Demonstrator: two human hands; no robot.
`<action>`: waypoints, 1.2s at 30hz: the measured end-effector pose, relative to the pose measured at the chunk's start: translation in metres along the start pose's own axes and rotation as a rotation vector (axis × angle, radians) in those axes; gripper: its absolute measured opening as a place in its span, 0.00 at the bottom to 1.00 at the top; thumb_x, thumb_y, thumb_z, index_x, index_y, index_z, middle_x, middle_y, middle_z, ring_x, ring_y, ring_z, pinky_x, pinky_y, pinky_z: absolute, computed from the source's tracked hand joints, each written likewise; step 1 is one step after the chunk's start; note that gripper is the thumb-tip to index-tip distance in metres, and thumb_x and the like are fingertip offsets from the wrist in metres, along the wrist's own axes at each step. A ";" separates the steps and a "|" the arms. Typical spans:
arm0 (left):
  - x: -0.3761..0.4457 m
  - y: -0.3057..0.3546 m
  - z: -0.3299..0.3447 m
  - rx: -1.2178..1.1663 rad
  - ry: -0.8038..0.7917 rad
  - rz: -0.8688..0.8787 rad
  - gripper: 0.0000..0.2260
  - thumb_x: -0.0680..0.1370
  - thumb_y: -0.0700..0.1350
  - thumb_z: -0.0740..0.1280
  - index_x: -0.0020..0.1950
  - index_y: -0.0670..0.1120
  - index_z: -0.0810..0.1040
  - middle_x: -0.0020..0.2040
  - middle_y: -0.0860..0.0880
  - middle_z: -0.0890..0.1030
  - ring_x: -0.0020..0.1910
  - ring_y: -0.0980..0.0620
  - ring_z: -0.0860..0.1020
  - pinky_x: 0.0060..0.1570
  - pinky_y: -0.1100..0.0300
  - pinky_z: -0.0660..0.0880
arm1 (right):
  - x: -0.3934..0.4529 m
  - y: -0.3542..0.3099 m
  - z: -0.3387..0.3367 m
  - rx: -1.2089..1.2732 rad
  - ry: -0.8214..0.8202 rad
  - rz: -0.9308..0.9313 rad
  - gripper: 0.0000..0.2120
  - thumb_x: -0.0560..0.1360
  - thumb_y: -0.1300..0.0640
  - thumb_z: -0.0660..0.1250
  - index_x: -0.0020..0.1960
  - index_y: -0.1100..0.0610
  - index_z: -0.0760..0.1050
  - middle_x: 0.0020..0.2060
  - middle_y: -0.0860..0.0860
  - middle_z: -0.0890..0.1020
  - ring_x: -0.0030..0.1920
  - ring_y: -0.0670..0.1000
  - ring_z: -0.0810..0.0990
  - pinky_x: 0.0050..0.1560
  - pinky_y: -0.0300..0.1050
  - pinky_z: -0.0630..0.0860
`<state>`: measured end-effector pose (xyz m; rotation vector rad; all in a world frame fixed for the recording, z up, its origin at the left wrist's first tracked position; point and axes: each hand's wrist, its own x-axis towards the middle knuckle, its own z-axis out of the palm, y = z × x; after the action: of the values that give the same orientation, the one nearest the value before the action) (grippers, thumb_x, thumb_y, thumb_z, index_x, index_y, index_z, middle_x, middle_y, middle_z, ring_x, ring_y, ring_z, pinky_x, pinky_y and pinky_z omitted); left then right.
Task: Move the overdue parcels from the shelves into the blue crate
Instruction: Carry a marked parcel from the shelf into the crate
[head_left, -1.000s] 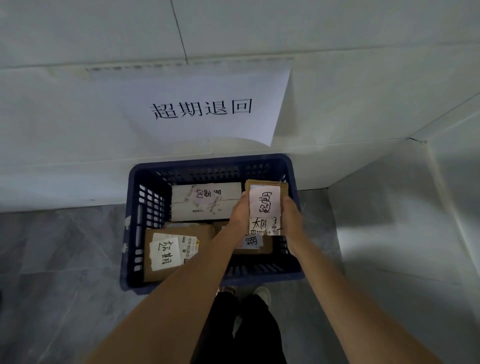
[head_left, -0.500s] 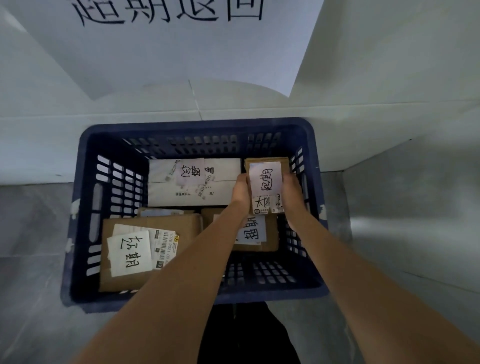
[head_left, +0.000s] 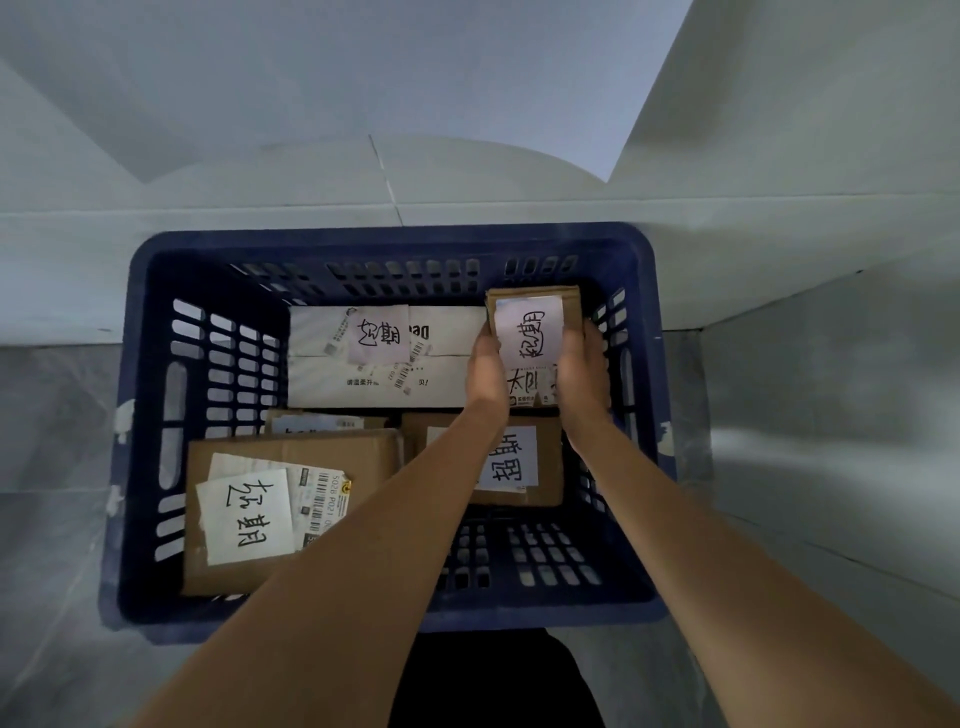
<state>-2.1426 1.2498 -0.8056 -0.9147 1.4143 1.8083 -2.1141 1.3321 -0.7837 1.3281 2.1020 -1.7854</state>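
A blue crate (head_left: 140, 395) stands on the floor against the wall. Both hands hold a small brown parcel (head_left: 530, 332) with a white handwritten label, inside the crate's far right corner. My left hand (head_left: 485, 374) grips its left side and my right hand (head_left: 582, 371) grips its right side. Below lie a white box (head_left: 322, 374) at the back, a large brown parcel (head_left: 291, 499) at the front left and another brown parcel (head_left: 524, 467) in the middle right, each with a handwritten label.
A white tiled wall (head_left: 467, 104) rises right behind the crate, with a paper sheet (head_left: 363, 67) hanging on it. A side wall (head_left: 831, 415) closes in on the right. Grey floor (head_left: 52, 519) lies to the left.
The view has come closer and lower over the crate. Both hands have carried the small parcel down into the crate's far right corner.
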 end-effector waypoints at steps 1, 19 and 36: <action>0.008 -0.007 -0.001 0.024 0.007 -0.008 0.28 0.67 0.62 0.61 0.61 0.49 0.80 0.54 0.44 0.84 0.58 0.41 0.80 0.62 0.43 0.74 | 0.001 0.003 0.000 0.026 -0.018 0.021 0.15 0.81 0.46 0.53 0.65 0.46 0.69 0.55 0.49 0.80 0.53 0.50 0.78 0.50 0.47 0.76; 0.037 -0.028 -0.002 0.212 -0.040 -0.072 0.21 0.82 0.48 0.50 0.68 0.41 0.73 0.57 0.38 0.79 0.42 0.49 0.77 0.32 0.62 0.72 | 0.032 0.047 0.004 0.170 -0.160 0.197 0.14 0.82 0.55 0.52 0.65 0.52 0.68 0.58 0.53 0.78 0.50 0.48 0.78 0.42 0.42 0.76; -0.111 0.053 -0.006 0.805 -0.067 0.309 0.27 0.83 0.54 0.52 0.80 0.49 0.50 0.80 0.49 0.53 0.78 0.50 0.52 0.77 0.53 0.49 | -0.075 -0.051 -0.017 -0.103 -0.086 -0.094 0.22 0.82 0.49 0.49 0.72 0.54 0.67 0.65 0.50 0.74 0.65 0.50 0.72 0.63 0.45 0.69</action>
<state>-2.1263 1.2252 -0.6864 -0.2224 2.0780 1.2367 -2.0927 1.3075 -0.6970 1.1248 2.2106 -1.7089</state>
